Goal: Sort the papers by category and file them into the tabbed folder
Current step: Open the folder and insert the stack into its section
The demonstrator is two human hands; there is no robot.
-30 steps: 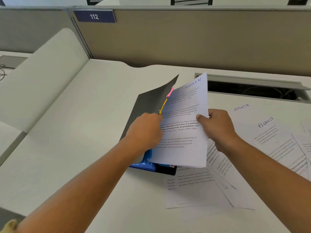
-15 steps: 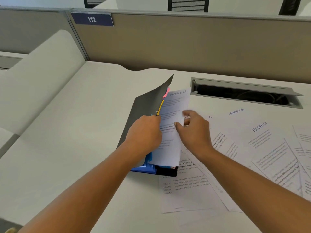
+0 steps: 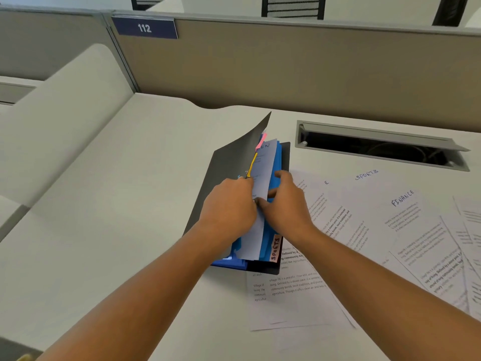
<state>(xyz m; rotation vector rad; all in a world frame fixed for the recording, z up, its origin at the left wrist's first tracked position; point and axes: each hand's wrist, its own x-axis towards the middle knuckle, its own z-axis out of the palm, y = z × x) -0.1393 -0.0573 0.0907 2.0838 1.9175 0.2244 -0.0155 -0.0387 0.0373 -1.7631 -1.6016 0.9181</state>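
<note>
A black tabbed folder (image 3: 229, 168) lies open on the desk, its front cover raised to the left. Blue dividers (image 3: 278, 162) show inside, with pink and yellow tabs near the top and a tab reading SPORTS (image 3: 276, 248) at the lower right. My left hand (image 3: 229, 207) grips the cover and front dividers, holding them up. A white sheet headed ADMIN (image 3: 263, 168) stands nearly edge-on between the dividers. My right hand (image 3: 283, 204) pinches its right edge, fingers against the blue divider. Loose papers headed SPORTS (image 3: 367, 175) and FINANCE (image 3: 402, 198) lie to the right.
More printed sheets (image 3: 291, 293) spread under and in front of the folder. An open cable tray slot (image 3: 377, 149) sits at the back right. A beige partition (image 3: 286, 63) with a plate numbered 112 (image 3: 144, 28) runs behind the desk (image 3: 104, 204).
The ADMIN sheet, held up flat facing me a second ago, has swung left and slid down between the dividers. My right hand followed it in toward my left hand.
</note>
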